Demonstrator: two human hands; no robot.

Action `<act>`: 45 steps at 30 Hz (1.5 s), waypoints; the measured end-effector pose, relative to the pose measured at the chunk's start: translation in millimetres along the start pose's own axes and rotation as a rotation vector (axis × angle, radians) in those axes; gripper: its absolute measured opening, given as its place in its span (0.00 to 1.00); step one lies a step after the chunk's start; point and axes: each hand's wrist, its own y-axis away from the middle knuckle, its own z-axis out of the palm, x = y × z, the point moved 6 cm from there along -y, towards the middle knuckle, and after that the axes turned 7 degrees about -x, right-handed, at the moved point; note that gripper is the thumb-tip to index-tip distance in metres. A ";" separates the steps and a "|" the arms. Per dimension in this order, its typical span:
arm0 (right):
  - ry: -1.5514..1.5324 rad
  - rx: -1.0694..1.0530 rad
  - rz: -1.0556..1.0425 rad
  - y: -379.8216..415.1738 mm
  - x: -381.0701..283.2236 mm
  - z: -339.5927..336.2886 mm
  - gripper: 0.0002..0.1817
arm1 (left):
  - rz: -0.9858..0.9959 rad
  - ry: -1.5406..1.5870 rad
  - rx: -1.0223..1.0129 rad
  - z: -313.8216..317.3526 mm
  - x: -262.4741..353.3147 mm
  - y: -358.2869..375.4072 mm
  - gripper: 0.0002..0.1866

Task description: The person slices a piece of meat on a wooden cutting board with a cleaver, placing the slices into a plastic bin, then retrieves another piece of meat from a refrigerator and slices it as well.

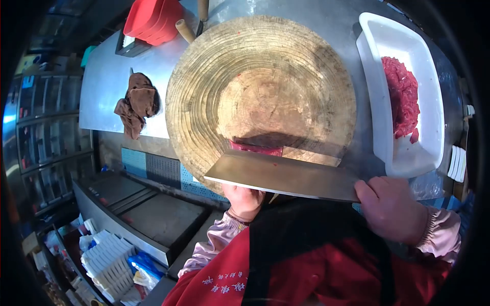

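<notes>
My right hand [395, 210] is closed round the handle end of a wide-bladed cleaver [278, 174]. The blade stretches to the left across the near edge of a round wooden chopping block [260, 109]. Just past the blade's far edge, a strip of dark red raw meat [256, 148] lies on the wood, partly covered by the cleaver. Below the left end of the blade is my left hand [242, 201]; the steel hides its fingers, so whether they touch the meat does not show.
A white plastic tub [378, 109] at the right holds a heap of sliced red meat [401, 97]. On the steel table [104, 89] to the left lies a crumpled brown cloth [138, 104]. Red plastic containers [153, 20] and a wooden handle [185, 30] are at the back left.
</notes>
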 end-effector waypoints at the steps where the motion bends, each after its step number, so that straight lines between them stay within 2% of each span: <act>1: 0.005 -0.007 -0.005 0.2 0.5 -3.0 0.15 | 0.052 -0.031 0.032 0.1 -1.8 4.1 0.06; 2: 0.010 -0.014 -0.012 -1.0 0.7 -5.8 0.16 | 0.043 -0.032 0.024 3.9 -0.4 9.6 0.06; 4: 0.022 -0.026 -0.021 -4.9 0.8 -10.6 0.16 | -0.527 0.660 0.140 17.6 -28.7 34.8 0.08; 5: 0.046 -0.028 -0.025 -7.9 1.3 -11.8 0.17 | -0.297 0.429 0.098 12.1 -27.4 31.8 0.10; 9: 0.090 -0.056 -0.053 -31.0 -0.2 -13.2 0.14 | -0.291 0.416 0.108 14.5 -36.6 45.5 0.10; 12: -0.019 -0.124 -0.105 -60.3 -4.2 -3.0 0.10 | -0.263 0.401 0.122 13.2 -36.8 49.7 0.11; 15: 0.009 -0.016 -0.150 -71.8 -7.6 -0.6 0.08 | -0.227 0.385 0.143 12.2 -33.5 51.6 0.11; 17: -0.119 -0.078 -0.137 -62.2 -0.3 -2.6 0.07 | -0.201 0.381 0.163 13.9 -33.6 50.9 0.11; 22: 0.088 -0.084 -0.032 -38.2 6.1 -10.9 0.06 | -0.138 0.370 0.190 16.7 -39.4 49.5 0.12; 24: -0.095 -0.269 -0.060 -61.0 6.1 -6.7 0.06 | -0.100 0.363 0.185 13.1 -37.3 48.5 0.12; 25: -0.100 -0.264 -0.056 -73.0 4.6 -2.1 0.06 | -0.272 0.493 0.128 13.6 -42.6 48.1 0.12; 26: -0.098 -0.195 -0.103 -87.3 0.3 4.7 0.06 | -0.266 0.490 0.127 13.2 -36.8 46.5 0.12; 28: -0.090 -0.128 -0.149 -89.6 -1.1 4.7 0.06 | -0.624 1.644 0.261 43.3 -40.9 54.9 0.13; 30: -0.148 -0.149 -0.111 -78.1 3.6 2.7 0.07 | -0.675 1.541 0.293 38.1 -45.6 57.1 0.13; 32: -0.065 -0.171 -0.102 -63.5 4.7 -8.1 0.07 | -0.120 0.271 0.179 -3.8 -32.8 42.5 0.12; 33: 0.011 -0.183 -0.096 -62.3 4.9 -11.2 0.07 | -0.086 0.147 0.140 -5.4 -30.1 41.1 0.08; 34: 0.020 -0.191 -0.095 -65.8 5.8 -8.9 0.07 | -0.089 0.156 0.147 -3.0 -28.6 38.9 0.08; 36: -0.006 -0.205 -0.085 -90.0 -2.4 -8.9 0.06 | -0.343 0.453 0.230 -7.5 -29.7 26.6 0.06; 37: -0.004 -0.203 -0.083 -106.7 -9.1 -6.6 0.06 | -0.279 0.328 0.144 3.4 -37.7 36.9 0.08; 38: -0.060 -0.156 -0.153 -126.0 -19.8 -4.5 0.06 | -0.270 0.328 0.149 1.7 -35.9 27.1 0.08; 40: -0.115 -0.110 -0.221 -128.6 -28.0 1.2 0.06 | 0.012 0.016 0.250 -12.0 -3.2 -1.7 0.14; 41: -0.037 -0.033 -0.236 -123.9 -29.9 -0.4 0.05 | 0.006 0.028 0.228 -13.6 0.6 -6.6 0.20; 42: 0.043 0.044 -0.247 -118.4 -31.9 -3.7 0.05 | 0.017 0.030 0.233 -14.4 2.0 -7.9 0.20; 43: 0.005 -0.062 -0.226 -107.2 -24.2 3.3 0.05 | 0.022 0.009 0.232 -14.5 1.9 -8.6 0.21; 44: 0.011 -0.058 -0.225 -91.5 -18.3 3.0 0.05 | 0.020 -0.016 0.231 -15.1 2.3 -9.9 0.21; 45: -0.003 -0.145 -0.091 -76.0 -4.0 7.8 0.05 | 0.030 0.042 0.271 -17.4 3.8 -15.3 0.18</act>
